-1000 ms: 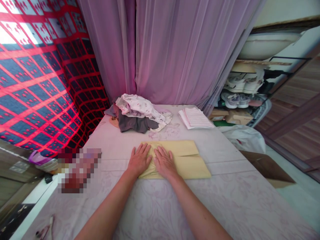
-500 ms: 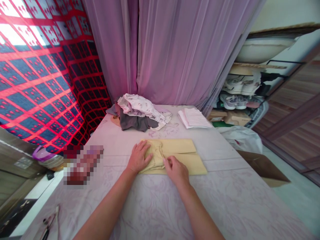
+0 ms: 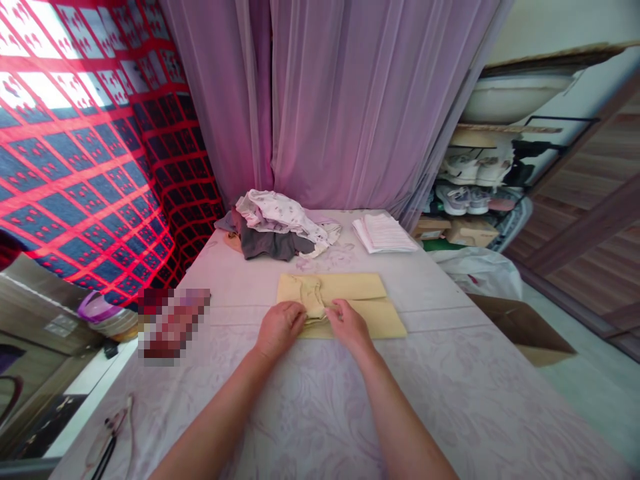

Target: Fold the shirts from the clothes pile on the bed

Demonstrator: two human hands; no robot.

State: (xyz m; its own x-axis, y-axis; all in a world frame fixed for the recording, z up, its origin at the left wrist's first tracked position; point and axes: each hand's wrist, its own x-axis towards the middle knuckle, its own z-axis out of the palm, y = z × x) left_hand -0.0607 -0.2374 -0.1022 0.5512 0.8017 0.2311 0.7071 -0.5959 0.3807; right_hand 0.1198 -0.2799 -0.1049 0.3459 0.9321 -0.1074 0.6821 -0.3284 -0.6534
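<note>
A pale yellow garment [image 3: 360,287] lies folded flat on the patterned bed cover, its left part gathered into creases. My left hand [image 3: 283,325] is closed at the near left side of it, fingertips pinching the crumpled cloth. At the middle of the garment, my right hand [image 3: 350,325] pinches the edge of the same bunched part between thumb and fingers. A short gap separates the two hands, with wrinkled yellow fabric between them. The left hand covers the garment's near left corner.
Beyond the garment sit a heap of clothes [image 3: 280,230] and a folded pink-and-white striped cloth [image 3: 384,233]. Glasses [image 3: 107,437] lie at the near left. A pixelated reddish item [image 3: 177,323] is on the left edge. An open cardboard box [image 3: 525,330] stands right of the bed.
My left hand has gone from lying flat on the garment to pinching its near edge, moving nearer to me. My right hand still grips the cloth. The view has shifted slightly.
</note>
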